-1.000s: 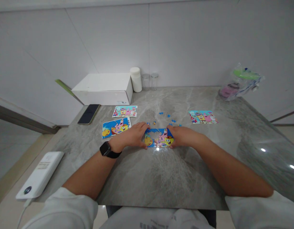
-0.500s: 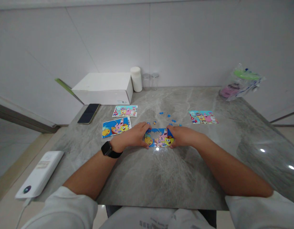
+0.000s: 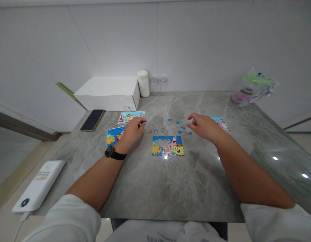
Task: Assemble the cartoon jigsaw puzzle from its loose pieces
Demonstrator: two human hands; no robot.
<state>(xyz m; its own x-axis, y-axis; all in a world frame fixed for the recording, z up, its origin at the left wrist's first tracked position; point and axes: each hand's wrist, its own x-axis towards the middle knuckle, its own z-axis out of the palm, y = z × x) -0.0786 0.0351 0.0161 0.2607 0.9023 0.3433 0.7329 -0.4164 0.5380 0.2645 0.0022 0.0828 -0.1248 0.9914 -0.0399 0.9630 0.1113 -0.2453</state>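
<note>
A partly assembled jigsaw puzzle (image 3: 173,150) with cartoon figures lies flat before me, a gap in its upper left showing the table. My left hand (image 3: 133,131) hovers left of it, holding nothing I can see, fingers loosely curled with a small gap at the thumb. Beneath that hand is a blue picture card (image 3: 111,136), partly covered. My right hand (image 3: 204,126) is open, thumb and forefinger apart, just right of several blue puzzle pieces (image 3: 180,132). A few multicoloured pieces (image 3: 156,130) sit above the puzzle. My right hand partly hides another picture card (image 3: 224,125).
Further back are a white box (image 3: 107,97), a white bottle (image 3: 143,84) and two clear jars (image 3: 163,86). A phone (image 3: 92,120) and a white power bank (image 3: 40,185) with a cable lie at left. A plastic bag (image 3: 255,89) stands back right. Another card (image 3: 124,117) lies near the box.
Both hands have let go of the puzzle's sides and moved apart, left hand up and left, right hand up and right. The puzzle has stayed in place.
</note>
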